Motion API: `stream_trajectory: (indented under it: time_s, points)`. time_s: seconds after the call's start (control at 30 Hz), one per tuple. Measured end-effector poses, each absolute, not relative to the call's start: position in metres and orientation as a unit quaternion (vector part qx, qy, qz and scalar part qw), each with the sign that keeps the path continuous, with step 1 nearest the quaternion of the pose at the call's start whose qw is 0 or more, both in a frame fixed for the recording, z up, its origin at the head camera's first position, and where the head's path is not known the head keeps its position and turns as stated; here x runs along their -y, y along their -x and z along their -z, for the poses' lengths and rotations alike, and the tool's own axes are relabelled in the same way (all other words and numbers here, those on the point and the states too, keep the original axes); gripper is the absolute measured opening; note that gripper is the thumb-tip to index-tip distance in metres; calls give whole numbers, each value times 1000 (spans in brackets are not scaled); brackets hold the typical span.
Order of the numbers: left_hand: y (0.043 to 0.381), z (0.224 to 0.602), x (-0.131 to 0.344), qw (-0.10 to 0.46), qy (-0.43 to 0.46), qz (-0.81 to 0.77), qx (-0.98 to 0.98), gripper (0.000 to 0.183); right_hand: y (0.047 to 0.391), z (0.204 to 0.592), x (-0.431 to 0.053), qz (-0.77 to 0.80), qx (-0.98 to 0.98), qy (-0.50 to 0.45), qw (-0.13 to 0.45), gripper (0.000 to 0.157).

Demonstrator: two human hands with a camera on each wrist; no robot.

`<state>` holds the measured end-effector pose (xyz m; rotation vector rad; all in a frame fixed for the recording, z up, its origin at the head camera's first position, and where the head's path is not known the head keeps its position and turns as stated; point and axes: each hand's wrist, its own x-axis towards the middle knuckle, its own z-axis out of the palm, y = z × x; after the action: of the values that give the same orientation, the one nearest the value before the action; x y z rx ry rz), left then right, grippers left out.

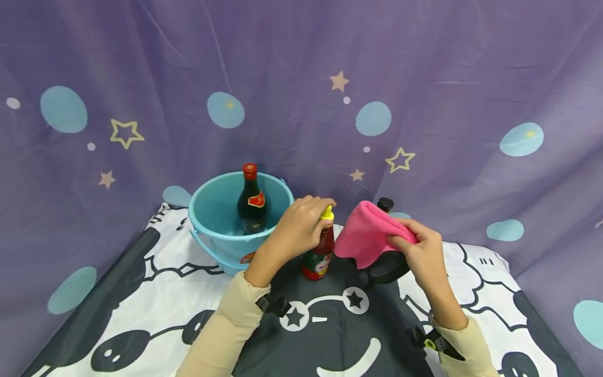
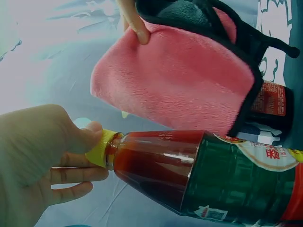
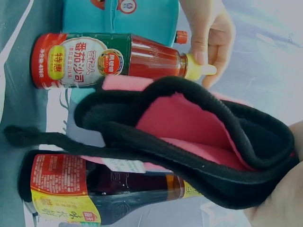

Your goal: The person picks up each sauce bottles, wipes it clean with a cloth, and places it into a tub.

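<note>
My left hand pinches the yellow cap of a ketchup bottle, which stands upright on the patterned cloth-covered table. In the left wrist view the bottle shows red sauce and a green label. A pink towel with black edging hangs folded from my right hand, which grips it between thumb and fingers. Just behind the towel stands a dark sauce bottle with a black cap, mostly hidden in the head view. The right wrist view shows that bottle's red and yellow label beside the towel.
Left of the ketchup stands a light blue bucket with a handle. Inside it is a dark bottle with a red cap. A purple curtain with stars and dots hangs behind the table.
</note>
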<state>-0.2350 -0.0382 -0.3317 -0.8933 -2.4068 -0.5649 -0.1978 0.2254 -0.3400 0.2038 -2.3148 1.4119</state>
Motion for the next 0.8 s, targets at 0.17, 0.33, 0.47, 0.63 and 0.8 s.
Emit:
stream_trajectory:
  time_s: [0.17, 0.33, 0.47, 0.63, 0.8]
  points:
    - [237, 327, 39, 236, 334, 226, 884, 33, 200, 343, -219, -529, 808, -61, 252, 23]
    - [234, 330, 42, 200, 326, 233, 894, 37, 198, 353, -208, -512, 802, -72, 299, 25]
    - [234, 332, 44, 206, 328, 234, 892, 35, 195, 360, -193, -497, 774, -121, 374, 27]
    - [237, 334, 47, 238, 344, 224, 880, 26, 202, 369, -166, -399, 748, -277, 453, 43]
    - [237, 335, 43, 275, 355, 213, 868, 13, 207, 374, -150, -276, 759, -372, 457, 54]
